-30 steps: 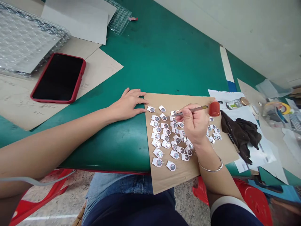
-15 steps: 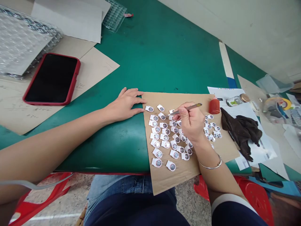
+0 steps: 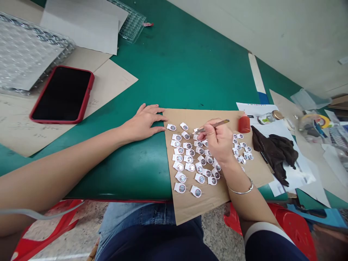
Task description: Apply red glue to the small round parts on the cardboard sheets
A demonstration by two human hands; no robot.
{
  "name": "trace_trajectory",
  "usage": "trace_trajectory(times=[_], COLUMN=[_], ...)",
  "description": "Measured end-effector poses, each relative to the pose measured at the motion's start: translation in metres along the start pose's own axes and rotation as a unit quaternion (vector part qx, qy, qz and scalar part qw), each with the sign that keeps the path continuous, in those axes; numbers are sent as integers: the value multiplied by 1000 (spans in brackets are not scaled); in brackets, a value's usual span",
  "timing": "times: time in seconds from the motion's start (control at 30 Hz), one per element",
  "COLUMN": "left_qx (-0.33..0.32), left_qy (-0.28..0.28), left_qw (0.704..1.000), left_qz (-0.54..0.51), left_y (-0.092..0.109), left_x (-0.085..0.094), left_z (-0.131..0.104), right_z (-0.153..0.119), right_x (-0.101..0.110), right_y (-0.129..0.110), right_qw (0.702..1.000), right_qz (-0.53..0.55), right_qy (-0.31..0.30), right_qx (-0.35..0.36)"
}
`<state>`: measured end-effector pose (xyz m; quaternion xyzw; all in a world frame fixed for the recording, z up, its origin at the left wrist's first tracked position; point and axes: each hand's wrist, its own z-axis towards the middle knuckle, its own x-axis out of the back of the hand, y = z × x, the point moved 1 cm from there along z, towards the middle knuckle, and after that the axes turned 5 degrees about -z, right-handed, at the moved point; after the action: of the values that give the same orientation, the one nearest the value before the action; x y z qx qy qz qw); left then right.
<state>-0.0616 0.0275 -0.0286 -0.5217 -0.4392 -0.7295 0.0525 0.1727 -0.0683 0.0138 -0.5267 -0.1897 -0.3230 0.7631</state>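
My right hand [image 3: 219,141] pinches a slim pointed tool [image 3: 221,123] like a pen, its exact kind unclear. The thin end reaches a small white tabbed piece with a round silvery disc [image 3: 185,135] in the upper rows; contact cannot be made out. Several similar pieces lie in loose rows on a brown cardboard sheet [image 3: 190,208], and some near the hand are hidden by it. Flat on the table, my left hand [image 3: 148,121] has its fingers spread, the fingertips at the cardboard's left edge and holding nothing.
Right of my right hand are a red bottle [image 3: 244,124], a second cluster of small pieces [image 3: 243,145], a dark brown cloth [image 3: 282,148] and a glass jar [image 3: 269,117]. A red-cased phone [image 3: 62,94] lies on papers at left, beside a clear plastic tray [image 3: 27,50].
The view has shifted slightly, so the table's things appear a little lower and further left. Both hands keep nearly the same pose, the tool still at the same piece.
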Motion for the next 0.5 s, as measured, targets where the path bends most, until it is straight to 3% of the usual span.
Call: trace_trajectory(times=[0.17,0.5], left_qx=[4,-1], left_qy=[-8,-9], left_qw=[1000,1000], left_qz=[5,6], left_y=[1,0], left_x=[0,-1], left_z=[-1,-1], right_z=[6,8], right_x=[-2,-13], right_y=[7,15], right_qw=[999,999], right_qz=[11,-1], right_qy=[53,41], right_qx=[10,8])
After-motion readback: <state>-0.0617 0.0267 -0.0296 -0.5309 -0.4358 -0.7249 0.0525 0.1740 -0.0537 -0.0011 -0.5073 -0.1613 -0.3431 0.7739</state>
